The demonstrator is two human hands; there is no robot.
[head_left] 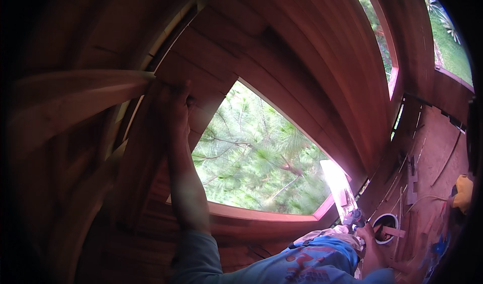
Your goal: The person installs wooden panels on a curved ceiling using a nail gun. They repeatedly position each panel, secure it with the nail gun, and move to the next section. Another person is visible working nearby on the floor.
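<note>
Nearest, the person's blue shirt (307,261) with red print fills the lower edge and covers part of what lies below it. The right hand (367,232) is low beside the body, at a dark tool (356,216); its grip looks curled there, but one cannot tell whether it has closed on the tool. Just beside that hand stands a white bucket (386,228) with a strip of wood (393,231) across its rim. The left forearm (190,188) rises past the left side of a window opening, blocking a little of its frame (274,215). The left hand (176,105) is up in front of the reddish plank wall (206,58), its fingers partly bent; shadow hides its grip, so whether it holds anything cannot be told. A thick wooden beam (75,95) comes in from the left and ends close by that hand, crowding that side. Farther right, loose wood pieces (412,181) and a cord (425,197) litter the plank floor (435,148), with a yellow object (462,193) at the rim. Beyond the opening hang pine branches (261,153), and grass (455,58) shows through another gap at upper right
</note>
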